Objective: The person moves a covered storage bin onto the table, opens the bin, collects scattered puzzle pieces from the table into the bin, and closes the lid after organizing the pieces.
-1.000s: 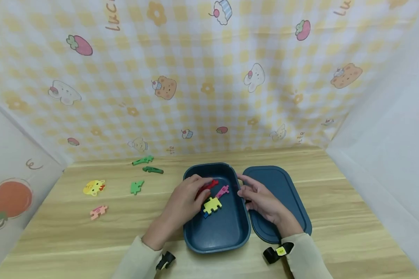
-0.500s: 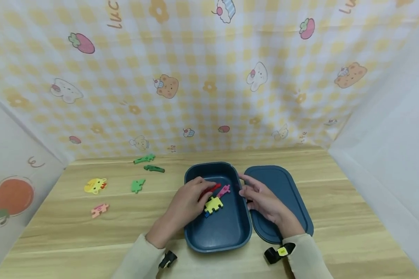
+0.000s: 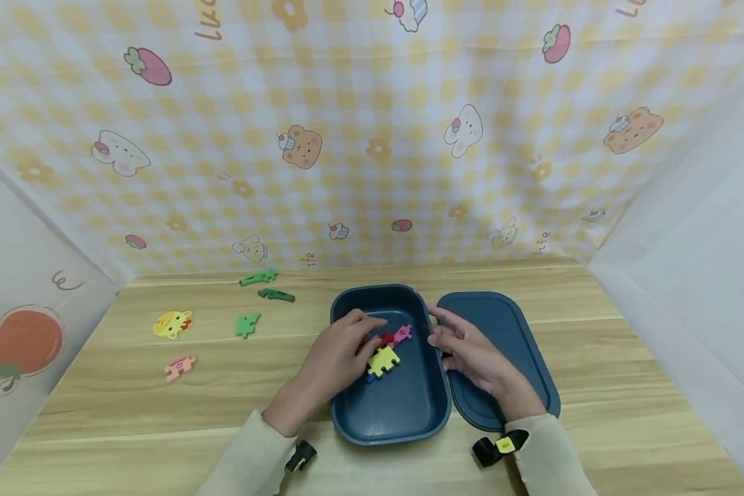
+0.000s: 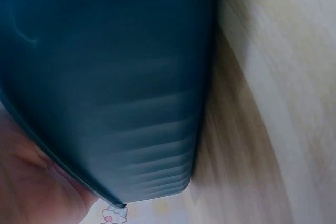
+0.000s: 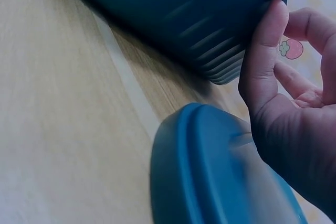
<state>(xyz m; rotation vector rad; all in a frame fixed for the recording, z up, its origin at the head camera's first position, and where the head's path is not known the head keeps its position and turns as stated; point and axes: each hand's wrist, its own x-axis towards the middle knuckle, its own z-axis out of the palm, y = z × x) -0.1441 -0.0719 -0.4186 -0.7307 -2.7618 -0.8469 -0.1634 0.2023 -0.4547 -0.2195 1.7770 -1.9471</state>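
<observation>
My left hand (image 3: 341, 348) reaches over the near-left rim into a dark blue box (image 3: 390, 420). Its fingers are bent over a red puzzle piece (image 3: 387, 339), with a gap between forefinger and thumb. Against the thumb lies a yellow puzzle piece (image 3: 384, 362), with a bit of blue under it. A pink puzzle piece (image 3: 403, 335) lies beside the red one. My right hand (image 3: 474, 355) is at the box's right side, thumb tip on the rim. In the right wrist view the thumb of this hand (image 5: 299, 124) touches the rim, fingers spread loosely.
Right of the box lies its dark blue lid (image 3: 502, 324), partly under my right hand. On the left of the wood table are a green angular piece (image 3: 246, 325), two long green pieces (image 3: 258, 277), a yellow animal-face piece (image 3: 172, 324) and a pale pink piece (image 3: 180, 368).
The red piece was between my left thumb and fingers; now it lies lower, by the pink piece, and the fingers are parted. The right hand stays at the rim.
</observation>
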